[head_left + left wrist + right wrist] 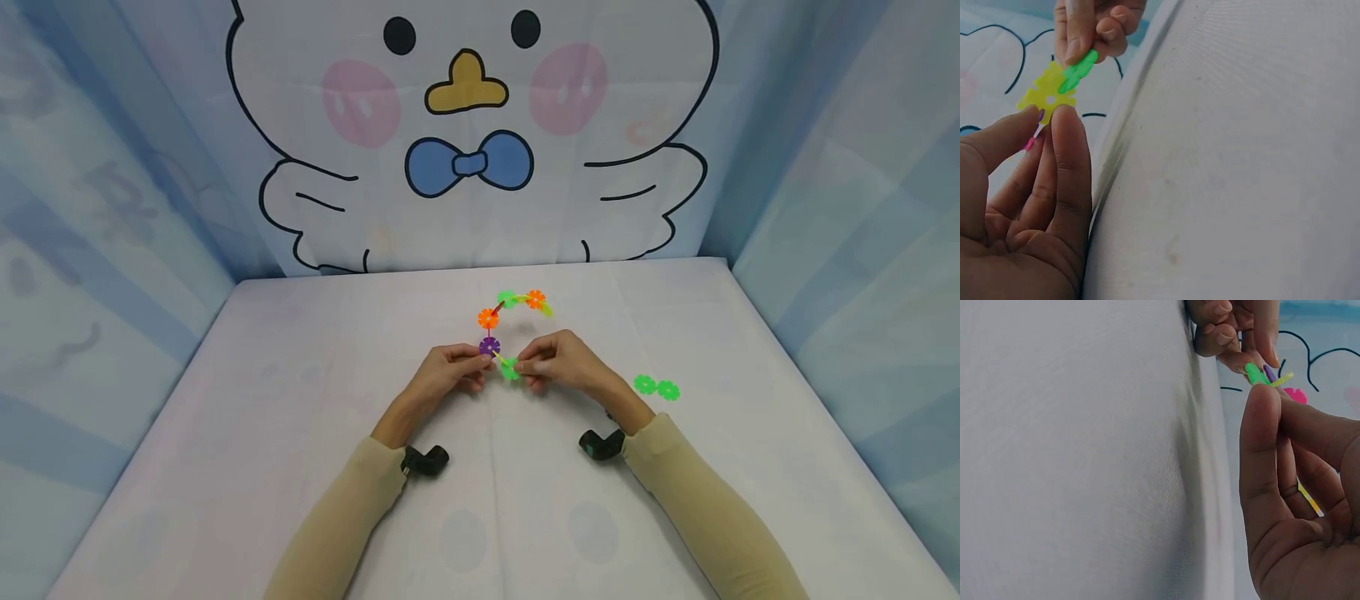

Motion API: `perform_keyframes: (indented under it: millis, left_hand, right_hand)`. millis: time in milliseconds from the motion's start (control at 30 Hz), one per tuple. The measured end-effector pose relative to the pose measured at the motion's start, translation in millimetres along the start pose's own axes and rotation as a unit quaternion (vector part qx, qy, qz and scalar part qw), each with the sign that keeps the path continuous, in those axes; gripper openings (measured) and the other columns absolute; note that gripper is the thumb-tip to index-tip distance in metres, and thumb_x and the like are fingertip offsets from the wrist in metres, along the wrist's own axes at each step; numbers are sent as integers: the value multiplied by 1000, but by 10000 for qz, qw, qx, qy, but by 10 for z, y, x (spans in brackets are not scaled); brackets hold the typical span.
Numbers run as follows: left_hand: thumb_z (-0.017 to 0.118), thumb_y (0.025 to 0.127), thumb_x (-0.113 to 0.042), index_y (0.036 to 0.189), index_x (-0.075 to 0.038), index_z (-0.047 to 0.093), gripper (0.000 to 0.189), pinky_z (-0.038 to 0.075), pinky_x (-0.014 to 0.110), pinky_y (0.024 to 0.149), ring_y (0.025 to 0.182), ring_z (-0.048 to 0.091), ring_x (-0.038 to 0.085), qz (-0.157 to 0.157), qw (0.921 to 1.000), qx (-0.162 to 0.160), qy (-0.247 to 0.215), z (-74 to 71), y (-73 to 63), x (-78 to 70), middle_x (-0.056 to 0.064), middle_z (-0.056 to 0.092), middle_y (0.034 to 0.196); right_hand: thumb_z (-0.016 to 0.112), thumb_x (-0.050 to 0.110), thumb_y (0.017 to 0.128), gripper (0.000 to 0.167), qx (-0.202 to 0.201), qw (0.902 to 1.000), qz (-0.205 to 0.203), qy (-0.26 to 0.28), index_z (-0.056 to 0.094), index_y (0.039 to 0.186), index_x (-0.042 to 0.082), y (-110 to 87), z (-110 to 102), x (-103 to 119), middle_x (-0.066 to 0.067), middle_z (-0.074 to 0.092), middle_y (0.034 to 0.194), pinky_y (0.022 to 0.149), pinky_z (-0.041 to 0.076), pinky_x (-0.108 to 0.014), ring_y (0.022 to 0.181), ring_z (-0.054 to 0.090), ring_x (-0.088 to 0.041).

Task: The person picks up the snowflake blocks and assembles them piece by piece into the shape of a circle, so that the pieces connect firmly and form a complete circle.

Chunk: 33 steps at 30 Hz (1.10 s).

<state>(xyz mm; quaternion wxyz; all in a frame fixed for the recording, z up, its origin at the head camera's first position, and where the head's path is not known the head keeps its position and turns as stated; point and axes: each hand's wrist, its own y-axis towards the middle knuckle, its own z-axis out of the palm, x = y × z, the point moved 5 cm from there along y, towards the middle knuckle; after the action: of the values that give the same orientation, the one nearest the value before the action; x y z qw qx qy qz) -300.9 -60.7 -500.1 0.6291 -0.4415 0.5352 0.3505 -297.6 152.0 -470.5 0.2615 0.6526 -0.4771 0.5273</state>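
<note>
Pale blue curtains (97, 217) and a cartoon-bird sheet (472, 225) enclose a white table (247, 400). Above its middle, a person's left hand (452, 368) and right hand (566, 362) face each other, thumbs and fingertips pinching. Between and beyond them curves a chain of discs (488, 318), notched and brightly coloured; whether its far end touches the table cannot be told. The left pinches the chain where a purple disc (490, 345) meets a yellow disc (1047, 100); the right pinches a green disc (1079, 72) against the yellow one. Pushing with misaligned notches could bend a disc or make it slip, and sideways force might pop a neighbouring joint loose. Rightward lie two spare green discs (645, 384), near the right forearm, where a sweeping sleeve might knock them.
</note>
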Motion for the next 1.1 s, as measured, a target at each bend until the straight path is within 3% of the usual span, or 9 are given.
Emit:
perform_keyframes:
  millis: [267,733,900,1100]
  left_hand:
    - [77,97,-12,119,4,75,27,63,25,68,76,70,11,-71,9975,400,574,73,-2,-6,2,80,90]
    - [79,94,-6,116,5,76,25,60,22,64,69,68,9,-206,9980,226,553,73,-19,-1,0,79,83]
    - [79,95,-7,117,5,75,26,61,23,65,70,70,10,-218,9983,188,513,56,-17,-5,2,80,83]
    - [79,95,-8,117,4,75,26,62,23,66,67,70,10,-281,9984,137,481,40,-15,9,4,80,83]
  right_hand:
    - [74,4,97,15,-15,9998,-165,135,76,106,-8,12,51,19,-15,79,83,68,66,-31,65,74,-14]
    - [76,9,97,16,104,9984,-438,-343,76,105,-5,13,101,71,-21,78,90,69,66,-33,69,74,-17]
    - [77,16,98,16,142,9941,-409,-990,78,106,3,-6,-32,92,-15,80,96,69,64,-34,74,73,-20]
    - [75,16,99,16,198,9883,-263,-1492,77,110,4,-55,-343,28,-13,81,100,69,63,-33,77,73,-21]
